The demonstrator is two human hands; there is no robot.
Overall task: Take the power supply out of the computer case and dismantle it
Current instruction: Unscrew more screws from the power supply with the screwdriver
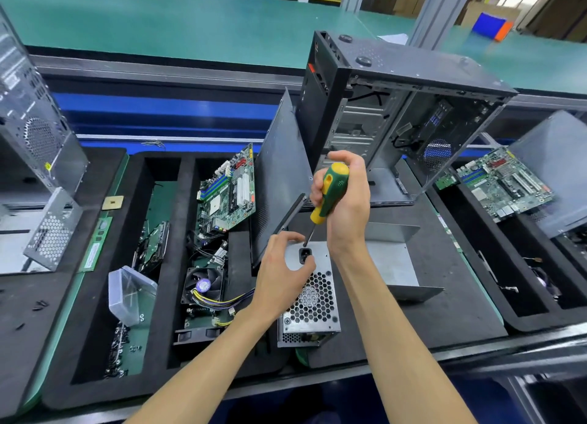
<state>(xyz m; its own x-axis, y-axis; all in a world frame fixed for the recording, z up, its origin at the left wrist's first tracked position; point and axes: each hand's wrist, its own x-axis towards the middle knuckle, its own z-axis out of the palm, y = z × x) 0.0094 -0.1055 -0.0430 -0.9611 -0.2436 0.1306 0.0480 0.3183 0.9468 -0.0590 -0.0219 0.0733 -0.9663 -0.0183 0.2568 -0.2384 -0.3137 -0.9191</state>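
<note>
The power supply (309,299) is sitting out of the computer case (397,112), on the black foam mat (444,322) near the front edge of the bench, honeycomb grille and socket side facing up. The case is standing open just behind it, side panel off, drive bays and rear fan grille showing.

The right hand (346,198) is wrapping its fingers round the green and yellow handle of a screwdriver (328,195), holding it tilted, with the tip coming down at the top edge of the supply beside the power socket. The left hand (282,271) is curling over the upper left corner of the supply, thumb lying near the socket and fingers hooking the far edge, gripping the unit.

A bent grey metal cover (394,258) is lying right of the supply, touching or just beside it, cannot tell which. A dark side panel (279,176) is leaning upright left of the case. In the tray compartments to the left, 1 motherboard (227,188) is standing on edge, a cooler fan (203,285) with yellow and black wires is lying below it, and a clear plastic box (128,293) is sitting further left beside loose screws.
</note>
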